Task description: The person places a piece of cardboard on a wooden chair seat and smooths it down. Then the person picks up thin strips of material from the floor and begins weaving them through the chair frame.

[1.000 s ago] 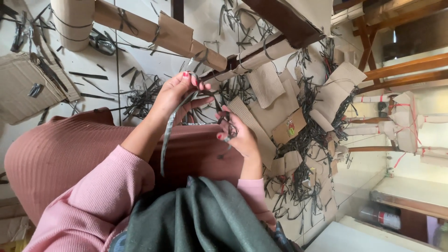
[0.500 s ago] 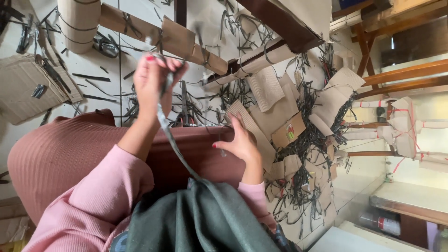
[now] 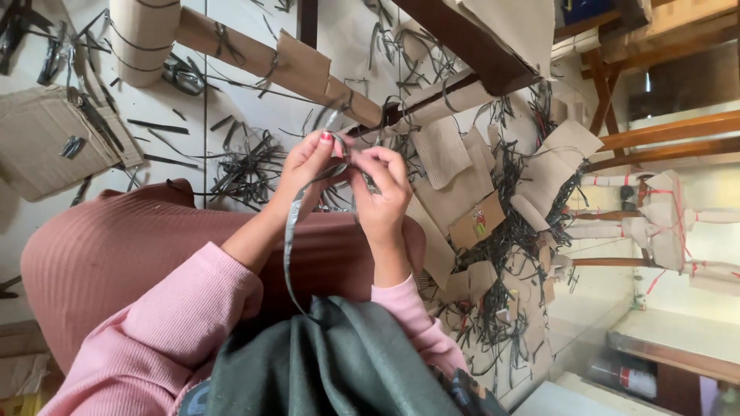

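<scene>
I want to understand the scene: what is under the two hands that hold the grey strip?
Under the left hand, right hand and grey strip lies a ribbed brown-pink lap. The floor beneath it is covered.

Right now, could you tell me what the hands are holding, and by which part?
Both the left hand and right hand pinch the upper end of a long grey strap; the rest hangs toward the lap.

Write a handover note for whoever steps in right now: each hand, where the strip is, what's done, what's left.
Left hand: pinch grip on the grey strip, raised over the lap.
Right hand: fingers shut on the same strip's upper end, touching the left.
The strip hangs down to the dark green cloth.
Done: strip lifted off the lap, both hands on it.
Left: hard to tell; loose strips and cardboard pieces cover the floor.
</scene>
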